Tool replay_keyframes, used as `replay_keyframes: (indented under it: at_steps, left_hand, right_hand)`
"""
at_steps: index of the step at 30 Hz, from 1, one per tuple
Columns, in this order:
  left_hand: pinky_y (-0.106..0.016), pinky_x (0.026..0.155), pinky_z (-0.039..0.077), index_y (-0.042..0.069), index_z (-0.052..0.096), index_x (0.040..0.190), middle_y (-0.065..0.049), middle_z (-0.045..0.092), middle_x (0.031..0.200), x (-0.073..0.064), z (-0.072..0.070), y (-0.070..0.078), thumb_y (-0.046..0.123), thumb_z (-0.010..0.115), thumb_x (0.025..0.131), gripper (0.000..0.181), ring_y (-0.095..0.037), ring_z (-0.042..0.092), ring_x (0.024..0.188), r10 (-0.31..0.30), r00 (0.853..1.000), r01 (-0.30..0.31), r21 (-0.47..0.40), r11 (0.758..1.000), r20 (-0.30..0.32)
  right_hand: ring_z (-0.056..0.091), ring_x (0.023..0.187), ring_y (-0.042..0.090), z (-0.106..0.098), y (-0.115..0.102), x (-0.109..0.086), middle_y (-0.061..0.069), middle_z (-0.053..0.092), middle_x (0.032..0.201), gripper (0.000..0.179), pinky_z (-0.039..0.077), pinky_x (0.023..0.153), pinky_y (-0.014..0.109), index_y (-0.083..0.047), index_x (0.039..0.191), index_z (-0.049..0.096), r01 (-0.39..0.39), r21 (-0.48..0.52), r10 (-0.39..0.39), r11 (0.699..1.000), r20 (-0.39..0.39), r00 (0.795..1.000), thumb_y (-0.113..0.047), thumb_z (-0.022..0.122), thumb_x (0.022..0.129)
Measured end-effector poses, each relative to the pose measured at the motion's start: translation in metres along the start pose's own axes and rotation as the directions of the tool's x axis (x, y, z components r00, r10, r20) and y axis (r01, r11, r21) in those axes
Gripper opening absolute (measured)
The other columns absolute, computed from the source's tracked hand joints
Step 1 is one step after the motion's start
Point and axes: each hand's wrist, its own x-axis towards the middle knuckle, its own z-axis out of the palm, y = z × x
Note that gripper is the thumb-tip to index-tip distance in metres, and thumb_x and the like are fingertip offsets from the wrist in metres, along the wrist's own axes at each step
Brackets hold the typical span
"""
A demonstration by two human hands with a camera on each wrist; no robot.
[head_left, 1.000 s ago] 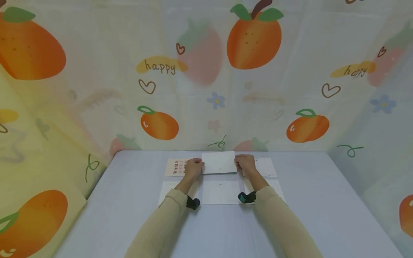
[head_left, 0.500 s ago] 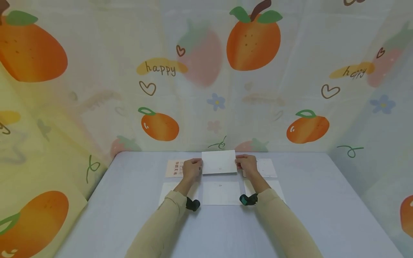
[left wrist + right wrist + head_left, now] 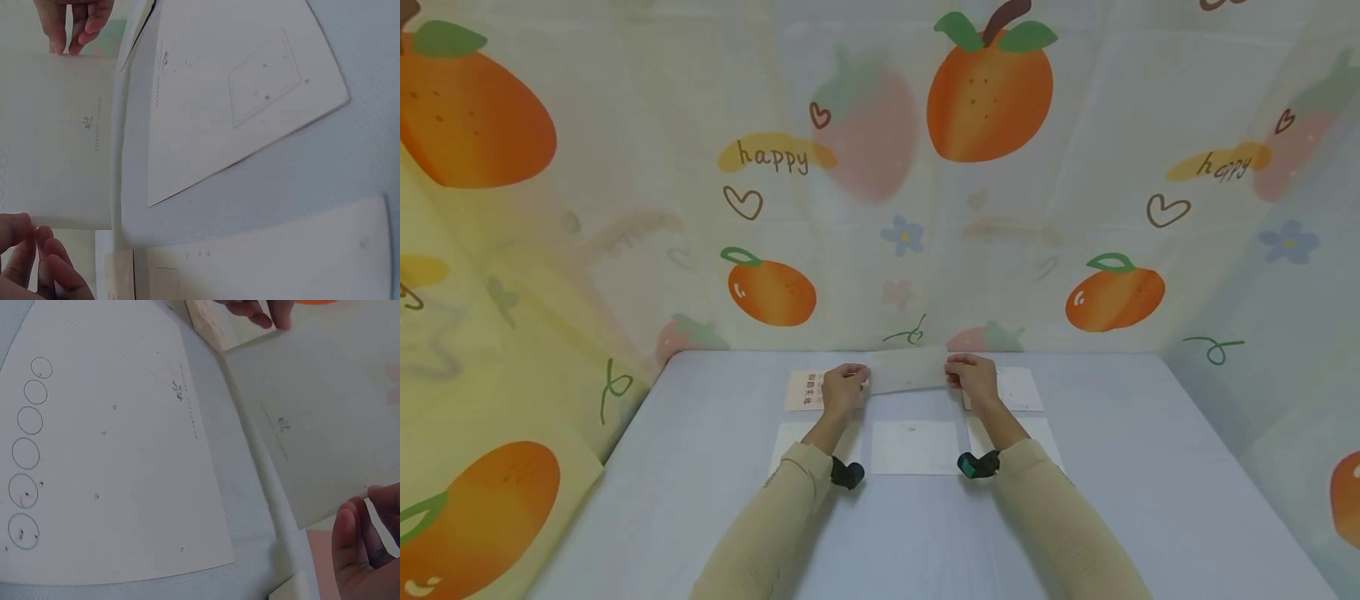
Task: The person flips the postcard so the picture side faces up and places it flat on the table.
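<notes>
Between both hands a thin white postcard is held up over the table's far middle, its face tilted and shaded. My left hand pinches its left edge between thumb and fingers. At the opposite edge my right hand pinches it the same way. In the left wrist view the raised postcard bears a small printed emblem with a line of text. Beneath lies another postcard with a dashed stamp box. The right wrist view shows a postcard with a column of circles lying flat.
Flat on the white table lie more cards: a beige one with red characters behind the left hand, a white one beyond the right, and a front row with a middle card. A fruit-print curtain stands behind.
The held postcard has tilted and risen slightly, so its face looks narrower and greyer in the head view. Both hands have moved up a little, keeping their pinch.
</notes>
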Motion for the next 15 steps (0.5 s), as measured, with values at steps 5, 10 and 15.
replay_keyframes:
  at_steps: [5,10,15]
  left_hand:
    - [-0.020,0.065,0.045,0.003,0.073,0.102,-0.014,0.071,0.099,-0.0002,-0.0009,0.0003,0.018,0.066,0.092,0.020,-0.020,0.064,0.085,-0.010,1.000,0.011,-0.028,1.000,0.020]
    - [-0.021,0.067,0.045,0.003,0.074,0.103,-0.014,0.072,0.102,0.0002,-0.0017,-0.0004,0.020,0.065,0.092,0.022,-0.020,0.064,0.090,-0.026,0.999,0.027,-0.048,0.998,0.035]
    - [-0.021,0.070,0.045,0.002,0.074,0.106,-0.017,0.073,0.106,0.0012,-0.0021,-0.0007,0.021,0.063,0.093,0.026,-0.022,0.065,0.092,-0.055,0.997,0.060,-0.090,0.994,0.056]
  right_hand:
    - [0.063,0.063,0.005,-0.0021,-0.0002,-0.0011,0.001,0.069,0.075,0.029,0.053,0.058,0.016,0.014,0.114,0.063,-0.008,0.003,0.008,1.000,0.008,1.000,-0.003,0.064,0.091]
    - [0.065,0.065,0.006,-0.0044,-0.0012,-0.0043,0.005,0.071,0.080,0.028,0.054,0.061,0.017,0.014,0.113,0.064,-0.011,0.004,0.011,1.000,0.008,1.000,-0.003,0.064,0.091]
    - [0.066,0.064,0.006,-0.0056,-0.0003,-0.0045,0.003,0.070,0.077,0.026,0.055,0.062,0.017,0.015,0.110,0.065,-0.018,0.002,0.018,1.000,0.006,1.000,-0.002,0.063,0.090]
